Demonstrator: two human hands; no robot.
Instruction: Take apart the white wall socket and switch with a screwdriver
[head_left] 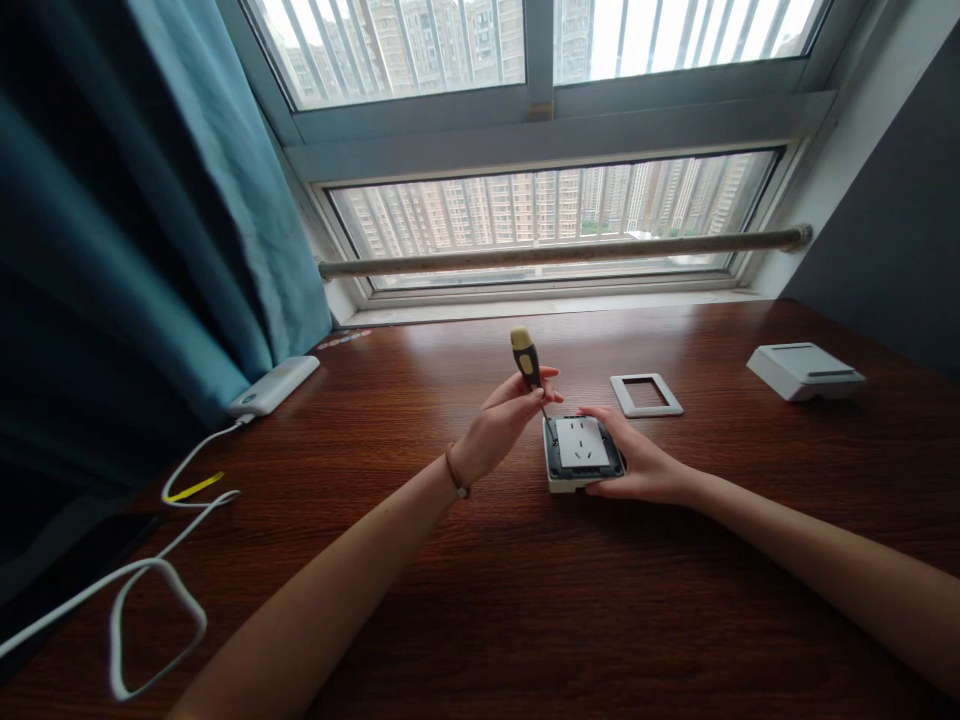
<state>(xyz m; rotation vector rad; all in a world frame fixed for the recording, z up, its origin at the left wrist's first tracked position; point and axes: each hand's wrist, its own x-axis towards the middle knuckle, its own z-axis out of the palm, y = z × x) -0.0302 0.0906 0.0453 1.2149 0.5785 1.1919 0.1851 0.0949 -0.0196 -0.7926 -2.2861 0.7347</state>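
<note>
Below and right of frame centre, the right hand (646, 464) grips the socket (582, 444), while the left hand (504, 420) grasps a screwdriver (526, 360), tip at the socket's left side; squarer alignment and firm pressure should limit slipping.

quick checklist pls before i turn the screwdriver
1. Screwdriver in hand: ok, the left hand holds it near the bottom of its handle, shaft slanting down to the socket.
2. Socket steadied: ok, the right hand grips its right side, thumb and fingers on opposite edges.
3. Tip seated in a screw: cannot tell, too small; it points at the left side of the socket's dark border.
4. Cover frame off: ok, it lies apart on the table, beyond the right hand.
5. White cable out of the way: ok, it lies at far left.
</note>
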